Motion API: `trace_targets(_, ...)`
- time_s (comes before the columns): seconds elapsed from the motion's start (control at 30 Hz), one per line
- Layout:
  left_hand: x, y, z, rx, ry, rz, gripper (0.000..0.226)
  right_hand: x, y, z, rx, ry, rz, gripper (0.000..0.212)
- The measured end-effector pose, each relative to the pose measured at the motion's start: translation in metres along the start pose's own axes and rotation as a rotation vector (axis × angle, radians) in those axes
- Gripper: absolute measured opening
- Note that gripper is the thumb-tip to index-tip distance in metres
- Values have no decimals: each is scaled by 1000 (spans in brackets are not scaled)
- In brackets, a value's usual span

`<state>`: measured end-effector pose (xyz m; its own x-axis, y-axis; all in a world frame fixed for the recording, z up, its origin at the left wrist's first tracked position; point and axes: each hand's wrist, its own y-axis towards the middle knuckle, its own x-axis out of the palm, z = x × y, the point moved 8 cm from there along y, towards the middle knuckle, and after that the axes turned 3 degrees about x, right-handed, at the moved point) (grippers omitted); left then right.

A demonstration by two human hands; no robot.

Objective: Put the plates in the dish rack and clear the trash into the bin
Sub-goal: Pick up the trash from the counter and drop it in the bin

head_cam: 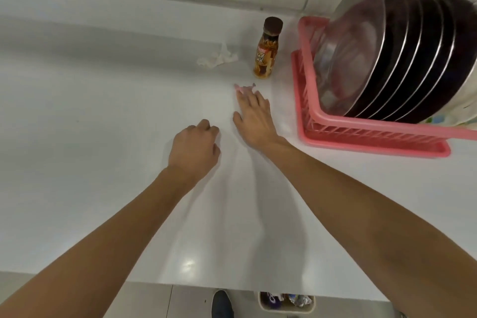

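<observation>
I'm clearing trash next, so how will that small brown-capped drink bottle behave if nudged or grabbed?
The small brown-capped drink bottle stands upright, tall and narrow, so a sideways nudge would probably tip it. Being round, it may then roll.

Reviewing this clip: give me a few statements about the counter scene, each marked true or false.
1. The plates stand on edge in the pink dish rack. True.
2. The bottle lies on its side. False: it stands upright with its cap on, just left of the rack.
3. The right hand stretches straight fingers toward a small pink scrap. True.
4. The crumpled tissue is in the bin. False: it lies on the counter, left of the bottle.
5. The left hand grips the bottle. False: its fingers are curled and it is well apart from the bottle.
</observation>
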<state>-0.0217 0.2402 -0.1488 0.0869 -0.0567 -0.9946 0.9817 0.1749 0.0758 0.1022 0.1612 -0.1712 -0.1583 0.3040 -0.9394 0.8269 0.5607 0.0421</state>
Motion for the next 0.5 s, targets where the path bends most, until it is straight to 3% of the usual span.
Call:
trace_targets(0.2, -12, 17, -20, -15, -156, 56, 27, -8, -1, 10, -27, 171, 227, 31)
trace_targets(0.4, -30, 95, -48, -164, -465, 128, 24, -5, 3, 19, 46, 335, 201, 16)
trace_targets(0.5, -30, 136, -47, -120, -446, 179, 33, -4, 3, 25, 100, 421, 171, 14)
